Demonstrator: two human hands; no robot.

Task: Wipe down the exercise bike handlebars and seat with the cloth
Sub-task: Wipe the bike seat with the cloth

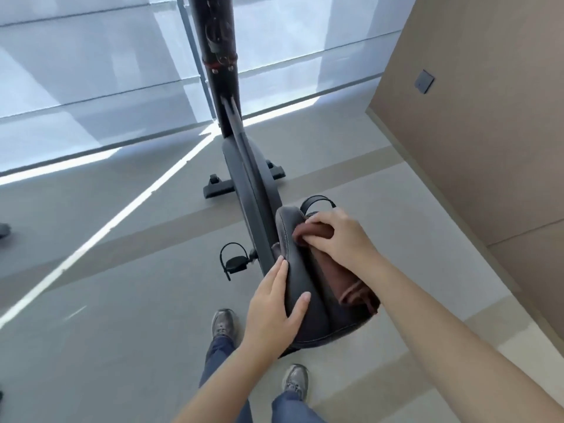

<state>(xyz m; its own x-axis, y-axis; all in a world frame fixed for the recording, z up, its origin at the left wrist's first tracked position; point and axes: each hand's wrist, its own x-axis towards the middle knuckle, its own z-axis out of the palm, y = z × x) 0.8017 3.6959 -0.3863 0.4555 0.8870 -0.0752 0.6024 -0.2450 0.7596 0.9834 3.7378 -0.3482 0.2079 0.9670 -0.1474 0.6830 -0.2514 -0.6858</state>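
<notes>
A brown cloth lies folded along the dark padded seat of the bike.

No words, numbers or signs can be read here. The black bike post has a red band with small marks on it, but they are too blurry to read. The grey wall switch shows no letters.

left hand flat, right hand clenched
</notes>
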